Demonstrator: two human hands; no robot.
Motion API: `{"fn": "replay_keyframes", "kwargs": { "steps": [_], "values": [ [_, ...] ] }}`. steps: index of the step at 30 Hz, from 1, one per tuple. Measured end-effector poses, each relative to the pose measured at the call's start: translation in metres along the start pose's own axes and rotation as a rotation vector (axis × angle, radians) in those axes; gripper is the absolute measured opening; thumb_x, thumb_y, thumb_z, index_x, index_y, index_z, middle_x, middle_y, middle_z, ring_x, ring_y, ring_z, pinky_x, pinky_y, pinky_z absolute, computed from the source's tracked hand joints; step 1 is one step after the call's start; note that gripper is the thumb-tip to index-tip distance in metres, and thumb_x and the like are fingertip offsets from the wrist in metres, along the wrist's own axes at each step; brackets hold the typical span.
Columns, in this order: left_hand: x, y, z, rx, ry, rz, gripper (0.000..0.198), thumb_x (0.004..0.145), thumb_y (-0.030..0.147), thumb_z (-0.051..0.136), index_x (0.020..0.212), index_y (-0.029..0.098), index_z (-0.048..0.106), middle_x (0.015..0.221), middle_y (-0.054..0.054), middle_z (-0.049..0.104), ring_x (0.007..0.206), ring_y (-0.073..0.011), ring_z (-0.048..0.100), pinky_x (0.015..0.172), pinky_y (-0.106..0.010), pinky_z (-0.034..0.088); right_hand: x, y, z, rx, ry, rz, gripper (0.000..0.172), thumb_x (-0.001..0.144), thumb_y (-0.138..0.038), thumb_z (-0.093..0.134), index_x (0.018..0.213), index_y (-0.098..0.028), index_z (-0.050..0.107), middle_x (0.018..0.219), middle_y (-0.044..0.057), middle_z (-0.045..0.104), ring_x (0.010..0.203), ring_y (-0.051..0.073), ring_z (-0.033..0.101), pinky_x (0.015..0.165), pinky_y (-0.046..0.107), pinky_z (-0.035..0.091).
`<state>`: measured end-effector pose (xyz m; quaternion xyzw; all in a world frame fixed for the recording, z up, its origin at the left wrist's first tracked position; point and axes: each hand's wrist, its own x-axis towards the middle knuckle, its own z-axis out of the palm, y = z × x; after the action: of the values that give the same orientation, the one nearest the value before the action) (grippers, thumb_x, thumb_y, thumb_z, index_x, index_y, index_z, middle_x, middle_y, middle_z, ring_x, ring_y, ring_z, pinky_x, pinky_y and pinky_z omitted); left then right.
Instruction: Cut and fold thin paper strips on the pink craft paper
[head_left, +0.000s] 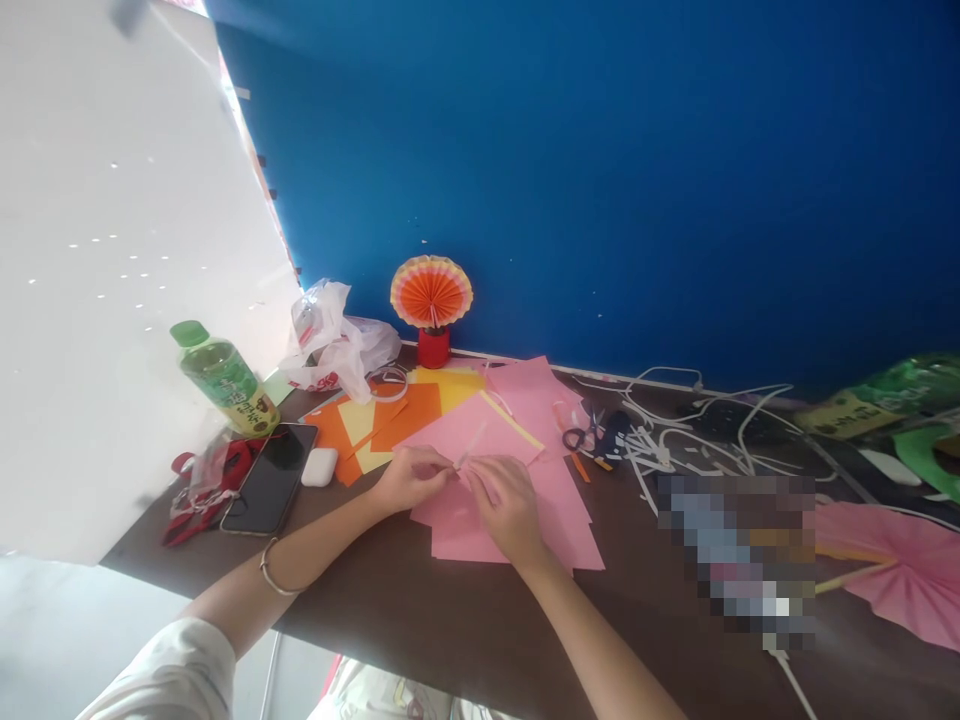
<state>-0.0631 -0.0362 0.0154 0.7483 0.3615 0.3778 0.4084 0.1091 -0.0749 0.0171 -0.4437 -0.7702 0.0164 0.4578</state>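
A: If pulled unevenly, could crease or tear. Meaning the pale strip (474,440), held up at the fingertips, over the middle of the pink paper (574,515).

B: Gripped by which hand?

A: By the left hand (412,480), judging by thumb and finger pinched together on it. Can't say for the right hand (508,498): curled in close, near enough to be pinching too.

B: Worry about what else?

A: Could shift the pink paper with a wrist, since apparently just lying loose on the worktop (352,590). If reaching right, might bump the scissors (576,440) near the paper's edge, or hook the white cables (679,440) beyond. If swinging the left arm wide, might knock the bottle (229,385). Looks tilted, maybe only from lens stretch.

B: Unable to see what?

A: Can't make out the strip's material or lower end: thin, washed out, covered by fingertips. Can't identify anything under the pixelated patch (739,560) on the right. Can see only part of the pink fan (900,570), cut off by the right edge. Can't see inside the plastic bag (337,350) either: too crumpled and hazy.
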Motion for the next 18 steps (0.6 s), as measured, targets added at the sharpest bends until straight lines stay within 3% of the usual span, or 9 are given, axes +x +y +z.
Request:
{"fn": "replay_keyframes", "kwargs": {
  "steps": [10,18],
  "values": [
    [-0.0021,-0.0022,0.0007,0.208,-0.024,0.232,0.018,0.074,0.017,0.054,0.084,0.018,0.069,0.073,-0.004,0.069,0.068,-0.0138,0.058,0.070,-0.027,0.045,-0.0033,0.0033,0.0036,-0.002,-0.076,0.021,0.016,0.084,-0.016,0.047,0.084,-0.022,0.061,0.081,0.002,0.069,0.078,0.015,0.062,0.091,0.040,0.037],
    [-0.0028,-0.0013,0.0006,0.277,-0.054,0.211,0.019,0.077,0.021,0.051,0.083,0.019,0.069,0.074,-0.005,0.069,0.069,-0.0153,0.058,0.072,-0.029,0.044,-0.0028,0.0019,0.0033,-0.008,-0.047,0.034,0.013,0.082,-0.016,0.049,0.080,-0.022,0.060,0.076,0.000,0.068,0.073,0.015,0.061,0.090,0.039,0.037]
  ]
}}
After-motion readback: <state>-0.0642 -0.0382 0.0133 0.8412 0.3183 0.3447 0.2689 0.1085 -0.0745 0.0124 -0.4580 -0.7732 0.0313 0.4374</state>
